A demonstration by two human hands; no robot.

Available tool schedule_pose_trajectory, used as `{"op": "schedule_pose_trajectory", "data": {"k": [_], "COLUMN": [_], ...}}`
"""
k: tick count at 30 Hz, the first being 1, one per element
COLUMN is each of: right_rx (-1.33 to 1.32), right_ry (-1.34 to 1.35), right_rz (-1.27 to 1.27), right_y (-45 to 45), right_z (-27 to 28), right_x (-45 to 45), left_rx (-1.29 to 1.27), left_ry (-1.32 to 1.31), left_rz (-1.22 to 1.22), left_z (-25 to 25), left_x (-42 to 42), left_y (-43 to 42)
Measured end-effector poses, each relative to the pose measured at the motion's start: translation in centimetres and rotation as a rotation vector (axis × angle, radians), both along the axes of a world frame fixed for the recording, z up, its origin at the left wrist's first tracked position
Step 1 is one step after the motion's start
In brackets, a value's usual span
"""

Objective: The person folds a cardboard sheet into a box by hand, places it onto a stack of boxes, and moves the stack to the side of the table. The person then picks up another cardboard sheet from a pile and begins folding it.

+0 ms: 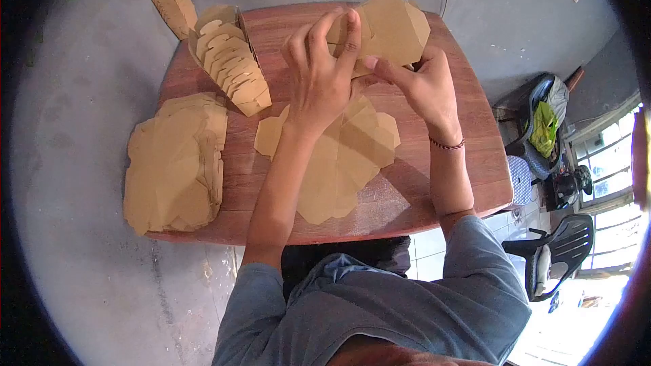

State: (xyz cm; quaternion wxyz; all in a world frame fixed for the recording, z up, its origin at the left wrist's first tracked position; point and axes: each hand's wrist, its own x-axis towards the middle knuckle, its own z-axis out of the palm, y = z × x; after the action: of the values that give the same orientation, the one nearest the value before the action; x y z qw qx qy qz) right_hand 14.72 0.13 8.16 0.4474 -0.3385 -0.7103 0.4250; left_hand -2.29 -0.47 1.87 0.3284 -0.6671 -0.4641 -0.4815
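Near the table's far edge, a partly folded brown cardboard piece (393,27) is held up between both hands. My left hand (322,61) has its fingers bent over the piece's left side. My right hand (420,85) grips its lower edge, thumb on the near face and fingers mostly hidden behind. Below the hands, a flat cut cardboard sheet (332,183) with several flaps and crease lines lies on the wooden table (434,196); my left forearm covers part of it.
A thick pile of flat cardboard sheets (173,169) overhangs the table's left edge. Nested folded cardboard pieces (234,61) stand at the back left, with another stack (169,0) beyond them. A black chair (569,251) stands on the right.
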Motion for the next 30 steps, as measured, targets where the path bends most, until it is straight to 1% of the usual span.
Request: {"op": "schedule_pose_trajectory", "data": {"k": [2, 3, 5, 6, 8, 9, 11, 12, 14, 15, 17, 18, 20, 21, 23, 24, 26, 27, 29, 30], "right_rx": [0.116, 0.118, 0.452, 0.452, 0.791, 0.787, 0.839, 0.838, 0.707, 0.706, 0.567, 0.568, 0.701, 0.702, 0.384, 0.384, 0.189, 0.191, 0.209, 0.208], "right_ry": [-0.101, -0.103, -0.192, -0.194, -0.25, -0.253, -0.444, -0.444, -0.433, -0.432, -0.45, -0.449, -0.534, -0.533, -0.537, -0.536, -0.05, -0.048, 0.061, 0.105], "right_rz": [-0.01, -0.007, -0.087, -0.089, -0.087, -0.091, 0.037, 0.039, 0.157, 0.158, 0.315, 0.315, 0.328, 0.327, 0.311, 0.309, 0.278, 0.275, 0.122, 0.042], "right_y": [0.1, -0.1, -0.5, -0.3, 0.1, 0.0, -0.2, -0.1, 0.0, 0.1, 0.5, 0.9, 1.6, 1.5, 1.0, 1.0, 1.2, 1.7, 2.8, 2.6], "right_z": [-0.2, -0.1, 0.3, 0.4, 0.6, 1.0, 2.0, 2.1, 2.1, 2.1, 2.2, 2.0, 1.2, 1.2, 1.5, 1.3, 0.7, 0.5, 0.4, 0.8], "right_x": [-0.4, -0.4, -0.3, 0.0, 1.3, 2.1, 3.5, 3.7, 3.9, 3.9, 4.1, 4.1, 4.2, 4.2, 4.1, 3.8, 3.2, 3.3, 3.3, 2.9], "left_rx": [-0.089, -0.087, -0.153, -0.154, -0.387, -0.391, -0.773, -0.773, -1.038, -1.038, -1.177, -1.177, -1.205, -1.206, -1.252, -1.253, -1.363, -1.365, -0.998, -1.001], "left_ry": [-0.028, -0.031, -0.252, -0.253, -0.507, -0.508, -0.984, -0.986, -0.89, -0.891, -1.086, -1.086, -1.21, -1.208, -1.264, -1.261, -1.307, -1.302, -1.162, -1.156], "left_rz": [-0.011, -0.009, -0.223, -0.224, -0.502, -0.506, -0.938, -0.937, -0.845, -0.843, -0.99, -0.99, -0.943, -0.943, -0.935, -0.935, -0.973, -0.974, -0.68, -0.679], "left_z": [-0.1, -0.3, -0.8, -1.0, -1.4, -1.0, 0.3, -0.1, -1.0, -0.9, -0.5, -0.3, 0.0, 0.3, 0.8, 0.2, -1.5, -1.1, -0.4, 0.3], "left_x": [-0.3, -0.6, -1.6, -2.4, -3.9, -4.1, -4.6, -5.5, -7.3, -7.2, -6.6, -6.1, -5.1, -4.7, -4.3, -4.7, -5.9, -5.7, -5.3, -4.9], "left_y": [0.2, 0.5, 1.3, 1.7, 2.3, 1.8, 0.3, 0.5, 1.0, 0.8, 0.4, 0.2, -0.1, -0.3, -0.6, 0.0, 2.0, 1.9, 1.4, 0.7]}}
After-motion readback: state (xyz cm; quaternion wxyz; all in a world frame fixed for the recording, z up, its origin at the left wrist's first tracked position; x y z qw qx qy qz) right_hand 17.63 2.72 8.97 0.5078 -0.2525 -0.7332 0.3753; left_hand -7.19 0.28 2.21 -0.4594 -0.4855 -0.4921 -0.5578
